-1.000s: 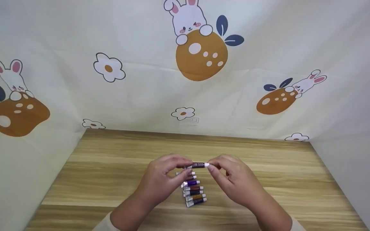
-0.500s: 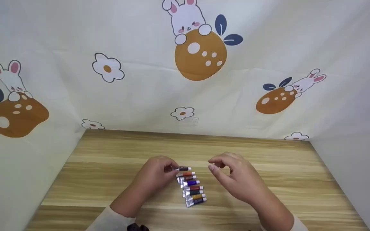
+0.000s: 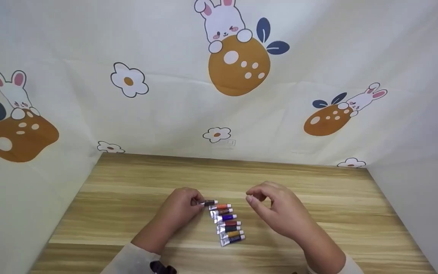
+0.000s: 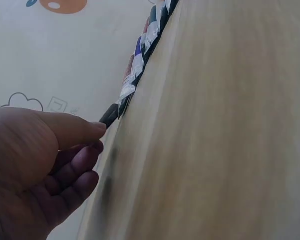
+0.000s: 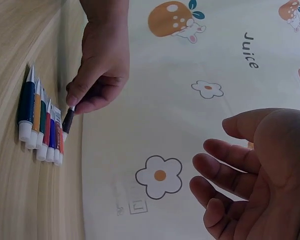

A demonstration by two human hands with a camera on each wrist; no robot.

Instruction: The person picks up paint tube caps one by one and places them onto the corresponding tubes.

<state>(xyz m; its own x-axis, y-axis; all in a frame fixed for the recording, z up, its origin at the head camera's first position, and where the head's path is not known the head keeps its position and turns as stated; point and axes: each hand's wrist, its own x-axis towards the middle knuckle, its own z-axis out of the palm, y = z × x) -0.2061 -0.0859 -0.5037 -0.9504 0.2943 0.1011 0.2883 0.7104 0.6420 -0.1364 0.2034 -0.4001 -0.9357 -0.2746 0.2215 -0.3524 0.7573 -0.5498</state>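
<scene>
Between thumb and fingers my left hand (image 3: 183, 205) pinches a dark paint tube (image 3: 209, 203) by its crimped end, white cap pointing right. The tube is at the far end of a row of several small paint tubes on the table, right beside an orange one (image 3: 221, 206). Below that come a brown, a violet (image 3: 227, 217), a red, a dark green, an ochre (image 3: 234, 233) and a dark blue tube (image 3: 235, 239), all with white caps to the right. My right hand (image 3: 276, 205) hovers right of the row, fingers loosely bent, holding nothing, as the right wrist view (image 5: 254, 170) shows.
The wood-grain table (image 3: 127, 179) is enclosed at the back and sides by a pale cloth (image 3: 165, 110) printed with rabbits, oranges and flowers. A dark object (image 3: 162, 267) shows by the left sleeve at the bottom edge.
The right hand has let go of the tube's cap and stayed about where it was. My left hand has carried the dark tube left and down to the far end of the row.
</scene>
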